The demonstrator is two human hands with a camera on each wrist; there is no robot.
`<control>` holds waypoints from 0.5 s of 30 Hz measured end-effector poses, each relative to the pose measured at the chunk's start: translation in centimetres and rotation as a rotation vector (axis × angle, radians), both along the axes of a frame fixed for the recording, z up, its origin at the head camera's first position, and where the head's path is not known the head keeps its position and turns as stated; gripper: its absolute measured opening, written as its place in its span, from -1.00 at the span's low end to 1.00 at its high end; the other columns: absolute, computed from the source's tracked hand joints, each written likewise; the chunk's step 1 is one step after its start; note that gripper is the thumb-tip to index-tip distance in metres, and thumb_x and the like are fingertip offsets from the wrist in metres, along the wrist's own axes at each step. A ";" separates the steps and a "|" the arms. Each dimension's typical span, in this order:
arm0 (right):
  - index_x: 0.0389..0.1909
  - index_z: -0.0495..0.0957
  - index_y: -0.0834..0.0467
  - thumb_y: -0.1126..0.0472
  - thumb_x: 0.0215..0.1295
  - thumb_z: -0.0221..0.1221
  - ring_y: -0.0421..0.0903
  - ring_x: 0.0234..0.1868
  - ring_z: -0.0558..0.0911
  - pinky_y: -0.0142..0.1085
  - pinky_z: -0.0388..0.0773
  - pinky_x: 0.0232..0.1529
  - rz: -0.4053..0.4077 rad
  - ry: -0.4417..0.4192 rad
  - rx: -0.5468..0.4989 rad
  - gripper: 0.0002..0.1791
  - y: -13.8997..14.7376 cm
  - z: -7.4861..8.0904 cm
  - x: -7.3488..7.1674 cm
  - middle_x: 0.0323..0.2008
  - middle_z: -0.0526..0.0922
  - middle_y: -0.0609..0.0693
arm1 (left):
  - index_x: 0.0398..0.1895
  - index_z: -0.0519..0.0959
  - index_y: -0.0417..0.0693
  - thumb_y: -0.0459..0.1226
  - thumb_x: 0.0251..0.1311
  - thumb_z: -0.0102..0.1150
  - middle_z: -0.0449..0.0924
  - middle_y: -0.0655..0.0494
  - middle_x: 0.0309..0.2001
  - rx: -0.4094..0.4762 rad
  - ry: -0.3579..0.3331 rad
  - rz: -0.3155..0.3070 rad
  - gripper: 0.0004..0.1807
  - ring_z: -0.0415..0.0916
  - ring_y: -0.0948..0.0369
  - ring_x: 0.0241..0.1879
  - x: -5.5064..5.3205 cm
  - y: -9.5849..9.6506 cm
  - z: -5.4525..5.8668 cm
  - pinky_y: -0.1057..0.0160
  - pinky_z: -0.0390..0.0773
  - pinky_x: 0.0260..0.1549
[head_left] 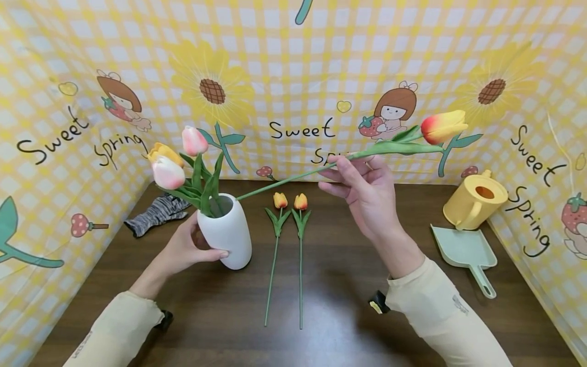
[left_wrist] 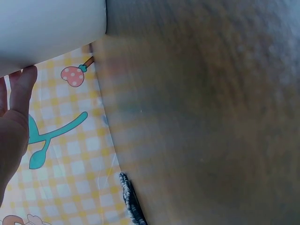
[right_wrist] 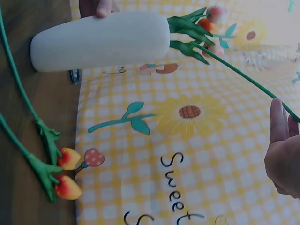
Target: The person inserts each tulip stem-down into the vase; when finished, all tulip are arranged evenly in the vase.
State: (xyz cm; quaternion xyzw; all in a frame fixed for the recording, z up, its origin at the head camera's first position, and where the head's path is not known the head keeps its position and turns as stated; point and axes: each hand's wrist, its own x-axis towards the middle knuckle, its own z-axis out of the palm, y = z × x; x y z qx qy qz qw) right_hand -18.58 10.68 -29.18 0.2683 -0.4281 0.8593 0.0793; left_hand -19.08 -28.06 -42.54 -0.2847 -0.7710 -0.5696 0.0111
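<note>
In the head view my left hand [head_left: 185,247] grips the white vase [head_left: 233,242] around its left side, thumb across the front. Several tulips, pink, white-pink [head_left: 168,172] and yellow, stand in the vase and lean left. A red-yellow tulip [head_left: 442,127] is pinched by its green stem in my right hand [head_left: 369,191]. Its bloom points up to the right, while the stem's lower end meets the vase's right rim; whether the tip is inside cannot be told. Two orange-yellow tulips [head_left: 277,224] [head_left: 300,224] lie side by side on the table between the hands.
A grey knitted glove [head_left: 158,214] lies behind the left hand. At the right are a yellow watering can [head_left: 472,201] and a pale green dustpan [head_left: 465,247] on the brown table [head_left: 220,316]. Yellow checked cloth [head_left: 284,66] walls the back and sides.
</note>
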 end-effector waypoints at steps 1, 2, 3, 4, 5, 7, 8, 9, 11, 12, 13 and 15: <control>-0.27 0.61 0.21 0.30 0.34 0.33 0.08 -0.19 0.77 0.05 0.71 -0.14 0.004 0.009 0.001 -0.92 -0.3 0.2 0.0 -0.16 0.76 0.16 | 0.46 0.26 -0.08 -0.61 -0.19 0.57 0.50 -0.05 0.19 -0.002 -0.001 0.003 0.06 0.64 0.12 0.01 0.0 0.0 0.0 0.12 0.73 -0.19; -0.26 0.62 0.21 0.30 0.32 0.34 0.09 -0.19 0.77 0.06 0.71 -0.15 0.007 0.018 0.010 -0.91 -0.6 0.3 -0.1 -0.17 0.76 0.17 | 0.46 0.27 -0.07 -0.60 -0.20 0.57 0.50 -0.05 0.19 -0.001 -0.004 0.006 0.06 0.64 0.12 0.01 0.0 0.0 0.0 0.12 0.73 -0.19; -0.26 0.62 0.22 0.32 0.33 0.33 0.10 -0.20 0.77 0.07 0.70 -0.15 0.013 0.025 0.015 -0.92 -0.8 0.5 -0.1 -0.17 0.76 0.17 | 0.46 0.27 -0.07 -0.60 -0.19 0.57 0.50 -0.05 0.19 -0.004 -0.001 0.008 0.06 0.64 0.12 0.01 0.0 0.0 0.0 0.12 0.73 -0.19; -0.25 0.63 0.22 0.35 0.34 0.32 0.10 -0.20 0.77 0.08 0.70 -0.14 0.019 0.033 0.019 -0.95 -1.1 0.6 -0.2 -0.17 0.76 0.17 | 0.46 0.27 -0.07 -0.60 -0.19 0.57 0.50 -0.05 0.19 -0.005 -0.001 0.009 0.06 0.64 0.12 0.01 0.0 0.0 0.1 0.12 0.73 -0.19; -0.24 0.63 0.22 0.38 0.35 0.29 0.11 -0.21 0.77 0.10 0.69 -0.14 0.025 0.037 0.025 -0.96 -1.3 0.7 -0.3 -0.18 0.76 0.18 | 0.46 0.27 -0.07 -0.60 -0.19 0.57 0.50 -0.05 0.19 -0.006 -0.001 0.010 0.06 0.64 0.12 0.01 0.0 0.0 0.1 0.12 0.73 -0.19; -0.22 0.64 0.21 0.43 0.37 0.25 0.11 -0.21 0.77 0.12 0.69 -0.13 0.027 0.040 0.048 -0.92 -1.9 0.9 -0.5 -0.19 0.76 0.16 | 0.46 0.27 -0.06 -0.60 -0.19 0.57 0.50 -0.04 0.19 -0.006 -0.004 0.010 0.06 0.64 0.12 0.01 0.0 0.0 0.0 0.12 0.73 -0.19; -0.22 0.63 0.20 0.46 0.38 0.22 0.11 -0.21 0.77 0.13 0.68 -0.13 0.023 0.042 0.065 -0.89 -2.1 1.0 -0.6 -0.19 0.76 0.15 | 0.46 0.27 -0.06 -0.60 -0.18 0.57 0.50 -0.04 0.19 -0.006 -0.002 0.010 0.06 0.64 0.12 0.01 0.0 0.0 0.0 0.13 0.73 -0.19; -0.22 0.63 0.19 0.48 0.39 0.19 0.09 -0.21 0.77 0.14 0.68 -0.12 0.021 0.043 0.079 -0.86 -2.4 1.1 -0.6 -0.19 0.76 0.14 | 0.46 0.27 -0.06 -0.59 -0.18 0.57 0.50 -0.04 0.19 -0.007 -0.003 0.009 0.06 0.64 0.12 0.01 -0.1 -0.1 0.0 0.13 0.72 -0.18; -0.20 0.62 0.19 0.51 0.39 0.15 0.10 -0.21 0.77 0.15 0.67 -0.11 0.013 0.052 0.103 -0.82 -2.8 1.2 -0.7 -0.19 0.76 0.14 | 0.46 0.26 -0.06 -0.59 -0.19 0.57 0.49 -0.04 0.19 -0.006 -0.006 0.008 0.06 0.63 0.12 0.02 -0.1 -0.1 0.0 0.13 0.72 -0.17; -0.19 0.62 0.19 0.51 0.39 0.15 0.09 -0.21 0.77 0.15 0.67 -0.11 0.009 0.059 0.115 -0.82 -3.1 1.2 -0.8 -0.19 0.76 0.14 | 0.46 0.26 -0.06 -0.60 -0.19 0.57 0.49 -0.05 0.20 -0.004 -0.008 0.006 0.06 0.63 0.12 0.02 -0.1 -0.1 0.0 0.13 0.72 -0.17; -0.19 0.62 0.19 0.52 0.39 0.15 0.10 -0.21 0.77 0.15 0.66 -0.11 0.005 0.065 0.123 -0.82 -3.3 1.3 -0.8 -0.19 0.76 0.14 | 0.46 0.26 -0.07 -0.60 -0.19 0.57 0.49 -0.05 0.20 -0.003 -0.007 0.004 0.07 0.63 0.11 0.02 -0.1 -0.1 0.0 0.13 0.72 -0.17; -0.18 0.63 0.19 0.52 0.38 0.16 0.10 -0.22 0.77 0.16 0.66 -0.11 0.001 0.075 0.134 -0.81 -3.7 1.4 -0.9 -0.18 0.76 0.14 | 0.47 0.25 -0.07 -0.60 -0.19 0.57 0.48 -0.06 0.20 0.000 -0.007 0.002 0.07 0.63 0.11 0.03 -0.1 -0.1 0.0 0.12 0.72 -0.17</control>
